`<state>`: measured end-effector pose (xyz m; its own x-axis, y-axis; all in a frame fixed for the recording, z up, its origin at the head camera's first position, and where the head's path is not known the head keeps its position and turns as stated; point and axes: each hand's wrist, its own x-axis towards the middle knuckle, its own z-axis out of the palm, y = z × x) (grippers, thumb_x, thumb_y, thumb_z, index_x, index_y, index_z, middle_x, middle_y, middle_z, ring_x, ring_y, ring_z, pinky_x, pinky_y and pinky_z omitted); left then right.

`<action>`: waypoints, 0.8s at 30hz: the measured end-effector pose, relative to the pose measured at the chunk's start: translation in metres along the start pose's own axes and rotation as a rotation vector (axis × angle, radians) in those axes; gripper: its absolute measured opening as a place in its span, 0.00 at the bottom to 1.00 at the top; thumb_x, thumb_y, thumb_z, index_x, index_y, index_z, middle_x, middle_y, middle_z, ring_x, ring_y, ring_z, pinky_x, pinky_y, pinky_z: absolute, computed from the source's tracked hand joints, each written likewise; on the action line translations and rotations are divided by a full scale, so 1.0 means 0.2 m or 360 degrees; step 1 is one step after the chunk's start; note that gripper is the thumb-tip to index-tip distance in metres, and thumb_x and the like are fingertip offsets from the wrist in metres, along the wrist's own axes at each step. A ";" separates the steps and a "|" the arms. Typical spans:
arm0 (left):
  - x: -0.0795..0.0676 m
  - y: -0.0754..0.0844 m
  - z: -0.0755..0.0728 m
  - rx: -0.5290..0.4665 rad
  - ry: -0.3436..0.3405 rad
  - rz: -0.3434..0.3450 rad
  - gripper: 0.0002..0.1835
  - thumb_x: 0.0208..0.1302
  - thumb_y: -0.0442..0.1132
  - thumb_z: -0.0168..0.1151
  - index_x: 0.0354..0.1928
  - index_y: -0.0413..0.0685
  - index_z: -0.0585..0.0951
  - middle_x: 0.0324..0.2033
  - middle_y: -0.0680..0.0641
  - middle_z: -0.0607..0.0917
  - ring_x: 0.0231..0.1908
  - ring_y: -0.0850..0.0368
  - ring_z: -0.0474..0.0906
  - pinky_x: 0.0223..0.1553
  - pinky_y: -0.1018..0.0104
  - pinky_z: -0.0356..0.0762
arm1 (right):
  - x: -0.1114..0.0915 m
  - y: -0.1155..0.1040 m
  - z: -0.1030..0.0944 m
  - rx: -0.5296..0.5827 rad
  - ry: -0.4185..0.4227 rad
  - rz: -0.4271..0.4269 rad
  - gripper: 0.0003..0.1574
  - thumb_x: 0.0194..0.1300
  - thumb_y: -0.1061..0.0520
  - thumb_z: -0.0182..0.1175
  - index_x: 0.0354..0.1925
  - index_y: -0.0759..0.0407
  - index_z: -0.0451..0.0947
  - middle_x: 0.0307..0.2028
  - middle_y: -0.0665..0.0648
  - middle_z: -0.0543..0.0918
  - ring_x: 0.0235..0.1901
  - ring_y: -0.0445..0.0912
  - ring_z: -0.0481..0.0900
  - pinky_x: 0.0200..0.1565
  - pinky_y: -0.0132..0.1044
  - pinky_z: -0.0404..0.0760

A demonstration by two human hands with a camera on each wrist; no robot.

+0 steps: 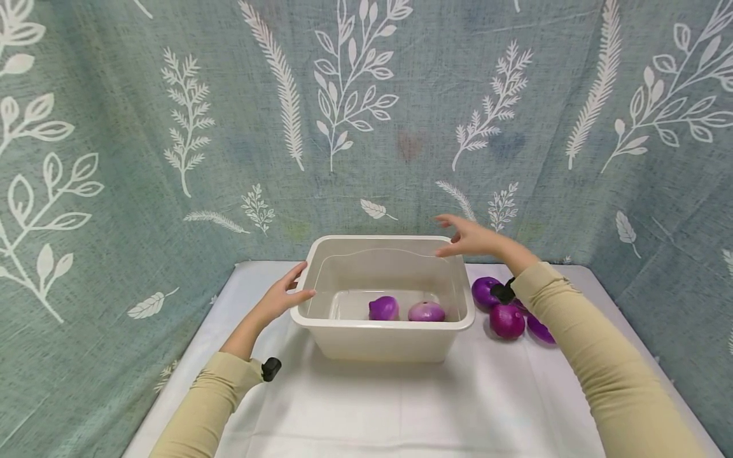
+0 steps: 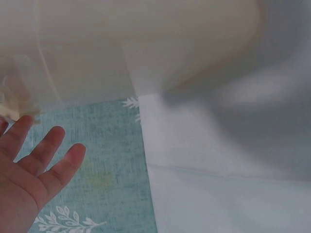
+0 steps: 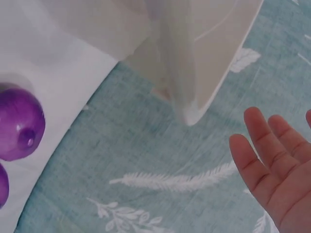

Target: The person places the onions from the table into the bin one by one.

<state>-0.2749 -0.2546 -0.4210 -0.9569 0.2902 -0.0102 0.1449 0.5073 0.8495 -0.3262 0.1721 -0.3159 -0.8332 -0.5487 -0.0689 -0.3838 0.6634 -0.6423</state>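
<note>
A white plastic bin stands in the middle of the table, with two red onions, one darker and one paler, on its floor. My left hand is at the bin's left rim, thumb and fingers spread; in the left wrist view its straight fingers show beside the bin wall. Over the back right corner of the bin hovers my right hand, thumb and fingers apart, nothing between them. In the right wrist view its fingers are extended, apart from the bin's corner.
Several purple onions lie on the white-covered table to the right of the bin, partly hidden by my right forearm. A green leaf-patterned cloth hangs behind and at both sides. Each wrist wears a small black camera.
</note>
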 end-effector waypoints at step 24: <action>0.01 -0.03 0.01 0.0000 0.0027 -0.0020 0.41 0.61 0.50 0.58 0.72 0.57 0.49 0.68 0.41 0.54 0.63 0.38 0.58 0.55 0.41 0.65 | -0.30 0.30 -0.04 0.0024 0.0126 0.0121 0.53 0.59 0.46 0.60 0.70 0.64 0.44 0.64 0.73 0.56 0.57 0.68 0.64 0.49 0.56 0.73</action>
<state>-0.2774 -0.2554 -0.4267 -0.9628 0.2701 -0.0123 0.1325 0.5110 0.8493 -0.3033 0.2495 -0.3440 -0.8886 -0.4550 -0.0577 -0.3130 0.6935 -0.6489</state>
